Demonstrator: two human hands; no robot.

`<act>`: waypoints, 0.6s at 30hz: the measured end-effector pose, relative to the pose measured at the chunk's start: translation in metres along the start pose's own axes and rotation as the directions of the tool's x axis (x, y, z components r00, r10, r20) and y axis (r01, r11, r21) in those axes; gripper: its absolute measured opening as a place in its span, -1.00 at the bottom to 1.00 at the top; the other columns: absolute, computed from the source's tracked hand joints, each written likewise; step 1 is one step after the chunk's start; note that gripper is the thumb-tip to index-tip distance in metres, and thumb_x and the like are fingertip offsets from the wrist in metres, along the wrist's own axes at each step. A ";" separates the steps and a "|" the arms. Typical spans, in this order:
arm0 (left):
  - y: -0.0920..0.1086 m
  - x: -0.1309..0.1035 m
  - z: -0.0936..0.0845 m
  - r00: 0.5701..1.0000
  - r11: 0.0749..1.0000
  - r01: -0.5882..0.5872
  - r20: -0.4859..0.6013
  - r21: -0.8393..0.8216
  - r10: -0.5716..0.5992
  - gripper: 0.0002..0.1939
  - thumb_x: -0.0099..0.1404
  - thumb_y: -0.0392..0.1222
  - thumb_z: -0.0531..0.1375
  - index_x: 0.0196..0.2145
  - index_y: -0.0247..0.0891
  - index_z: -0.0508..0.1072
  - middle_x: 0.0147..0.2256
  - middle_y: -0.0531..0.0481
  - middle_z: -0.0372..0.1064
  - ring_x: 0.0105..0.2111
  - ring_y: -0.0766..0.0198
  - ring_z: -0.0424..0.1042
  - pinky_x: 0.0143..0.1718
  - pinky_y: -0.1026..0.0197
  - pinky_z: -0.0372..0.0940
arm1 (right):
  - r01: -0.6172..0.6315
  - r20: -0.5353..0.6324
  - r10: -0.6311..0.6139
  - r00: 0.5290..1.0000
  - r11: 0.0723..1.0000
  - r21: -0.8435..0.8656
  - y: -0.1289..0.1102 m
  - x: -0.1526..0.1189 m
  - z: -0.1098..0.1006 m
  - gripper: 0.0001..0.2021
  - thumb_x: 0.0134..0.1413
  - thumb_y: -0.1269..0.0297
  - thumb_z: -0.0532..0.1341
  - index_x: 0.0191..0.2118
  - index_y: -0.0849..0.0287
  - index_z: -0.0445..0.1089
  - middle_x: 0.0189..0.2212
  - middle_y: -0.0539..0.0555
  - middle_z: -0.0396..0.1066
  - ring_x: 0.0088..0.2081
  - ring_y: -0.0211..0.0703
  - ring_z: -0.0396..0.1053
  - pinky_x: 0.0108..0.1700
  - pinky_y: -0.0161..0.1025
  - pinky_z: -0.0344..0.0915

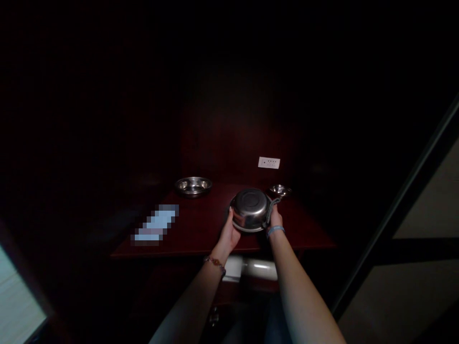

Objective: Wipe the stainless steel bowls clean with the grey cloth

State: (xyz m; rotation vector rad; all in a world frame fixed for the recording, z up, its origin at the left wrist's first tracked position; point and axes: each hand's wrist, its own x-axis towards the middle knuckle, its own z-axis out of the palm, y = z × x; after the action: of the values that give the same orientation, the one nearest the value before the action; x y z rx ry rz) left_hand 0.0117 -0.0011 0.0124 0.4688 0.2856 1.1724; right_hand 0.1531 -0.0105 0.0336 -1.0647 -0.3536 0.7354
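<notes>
A steel bowl (251, 208) is held upside down above a dark red table (193, 234), its base facing me. My left hand (229, 231) grips its left rim. My right hand (275, 217) is at the bowl's right rim and presses a grey cloth (270, 210) against it. A bead bracelet sits on my left wrist and a light blue band on my right.
A second steel bowl (193, 185) stands upright at the table's back left, and a small steel dish (280, 190) at the back right. A white wall socket (268, 163) is behind. A blurred pale patch (156, 224) lies on the table's left. The room is very dark.
</notes>
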 end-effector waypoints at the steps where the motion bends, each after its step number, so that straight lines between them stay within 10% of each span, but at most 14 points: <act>1: 0.002 -0.001 0.000 1.000 1.000 0.016 -0.003 -0.017 -0.016 -0.53 0.42 0.01 -0.01 0.15 -0.28 0.35 0.06 -0.08 0.43 0.13 0.22 0.33 0.26 0.13 0.09 | -0.007 0.034 0.007 0.999 1.000 -0.002 -0.004 -0.003 0.000 -0.59 0.05 -0.07 0.19 -0.34 0.24 0.49 -0.45 0.12 0.54 -0.35 -0.13 0.51 -0.34 -0.30 0.42; 8: 0.008 -0.003 -0.005 0.995 0.996 0.051 -0.081 -0.079 -0.058 -0.57 0.39 -0.01 0.05 0.07 -0.31 0.42 -0.06 -0.11 0.51 0.02 0.15 0.45 0.14 0.10 0.26 | -0.064 0.116 0.054 0.992 0.995 0.081 0.000 -0.026 0.003 -0.56 0.03 -0.11 0.21 -0.27 0.22 0.50 -0.37 0.13 0.56 -0.28 -0.09 0.53 -0.27 -0.24 0.46; 12: 0.006 -0.003 -0.006 0.997 0.995 0.077 0.033 -0.058 -0.075 -0.52 0.37 0.05 0.06 0.08 -0.33 0.42 0.01 -0.17 0.47 0.07 0.09 0.40 0.17 0.04 0.22 | -0.001 0.016 -0.001 1.000 0.993 0.118 0.009 -0.027 -0.001 -0.54 0.08 -0.15 0.14 -0.25 0.19 0.49 -0.37 0.14 0.56 -0.25 -0.10 0.53 -0.27 -0.25 0.47; 18: -0.001 -0.007 -0.007 0.992 0.996 -0.013 0.123 0.092 0.002 -0.63 0.37 -0.07 0.11 0.05 -0.27 0.43 0.06 -0.16 0.43 0.12 0.15 0.34 0.23 0.07 0.14 | -0.141 0.174 0.101 0.980 0.962 0.234 0.014 -0.029 0.007 -0.47 0.24 -0.10 -0.09 -0.19 0.17 0.48 -0.29 0.13 0.56 -0.21 -0.16 0.52 -0.18 -0.19 0.45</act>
State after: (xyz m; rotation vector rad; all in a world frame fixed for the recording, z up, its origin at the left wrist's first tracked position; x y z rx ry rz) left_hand 0.0068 -0.0066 0.0052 0.6213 0.2319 1.1361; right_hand 0.1233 -0.0218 0.0265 -0.7992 -0.3268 0.9532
